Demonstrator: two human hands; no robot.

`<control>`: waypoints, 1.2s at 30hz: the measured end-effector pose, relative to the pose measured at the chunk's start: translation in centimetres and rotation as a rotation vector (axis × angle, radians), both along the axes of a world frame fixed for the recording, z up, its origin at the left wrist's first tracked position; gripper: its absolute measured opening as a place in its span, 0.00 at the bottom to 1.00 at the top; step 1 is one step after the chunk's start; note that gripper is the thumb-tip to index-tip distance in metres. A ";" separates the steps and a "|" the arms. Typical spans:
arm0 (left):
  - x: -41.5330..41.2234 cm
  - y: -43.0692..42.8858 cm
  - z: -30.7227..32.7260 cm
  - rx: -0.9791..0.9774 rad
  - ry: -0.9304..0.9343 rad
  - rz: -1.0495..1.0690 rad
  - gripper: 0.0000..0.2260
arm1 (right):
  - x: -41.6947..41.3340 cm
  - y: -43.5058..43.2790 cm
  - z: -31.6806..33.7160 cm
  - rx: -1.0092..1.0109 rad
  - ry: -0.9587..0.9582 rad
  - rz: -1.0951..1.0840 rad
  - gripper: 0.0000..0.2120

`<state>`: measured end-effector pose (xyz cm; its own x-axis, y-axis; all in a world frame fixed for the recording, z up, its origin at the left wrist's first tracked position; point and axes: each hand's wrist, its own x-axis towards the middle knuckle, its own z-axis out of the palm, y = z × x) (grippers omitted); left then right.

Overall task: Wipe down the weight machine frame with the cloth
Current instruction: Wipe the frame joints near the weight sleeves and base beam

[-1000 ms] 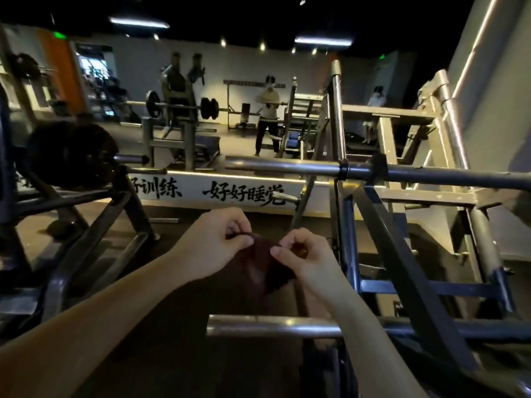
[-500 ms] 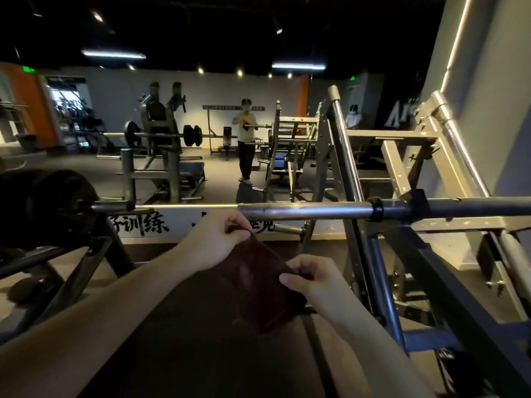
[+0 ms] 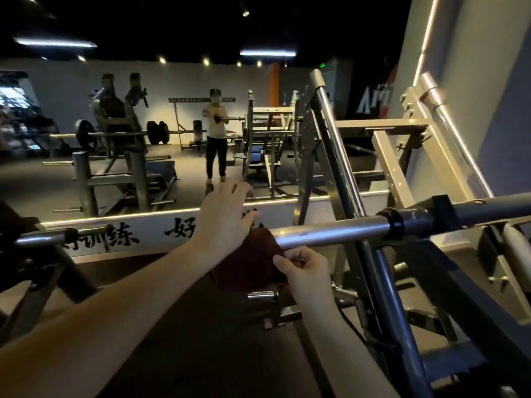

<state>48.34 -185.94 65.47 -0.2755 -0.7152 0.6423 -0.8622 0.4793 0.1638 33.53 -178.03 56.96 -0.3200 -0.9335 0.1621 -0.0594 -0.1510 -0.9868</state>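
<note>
Head view: the dark red cloth [image 3: 258,254] hangs over the chrome bar [image 3: 330,229] of the weight machine frame [image 3: 398,159]. My left hand [image 3: 224,216] holds its top edge on the bar, thumb on the near side and fingers reaching over the far side. My right hand [image 3: 304,271] is curled just below the bar, pinching the cloth's lower corner. I think the bar is smooth and round, so the cloth may slide or bunch into a narrow strip if my pull is uneven, leaving streaks unwiped. Sweeping along the bar, my knuckles could strike the black collar [image 3: 393,224] further along the bar. If the bar turns, my hold may slip.
</note>
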 end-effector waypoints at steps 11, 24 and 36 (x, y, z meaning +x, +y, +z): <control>-2.3 -2.5 -3.8 0.135 -0.446 -0.243 0.29 | -5.7 -0.9 -2.2 -0.042 0.514 -0.396 0.12; -0.5 -0.2 -4.9 0.005 -0.668 -0.048 0.34 | -8.5 -2.8 -2.8 -0.227 0.887 -0.490 0.21; -3.4 0.0 -4.5 0.074 -0.624 -0.053 0.35 | -11.5 -2.8 -3.8 -0.345 0.896 -0.363 0.27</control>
<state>44.98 -185.92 60.94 -0.6184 -0.7269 0.2988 -0.7818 0.5304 -0.3277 21.99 -180.80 53.18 -0.2029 -0.6623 0.7212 -0.8517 -0.2440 -0.4637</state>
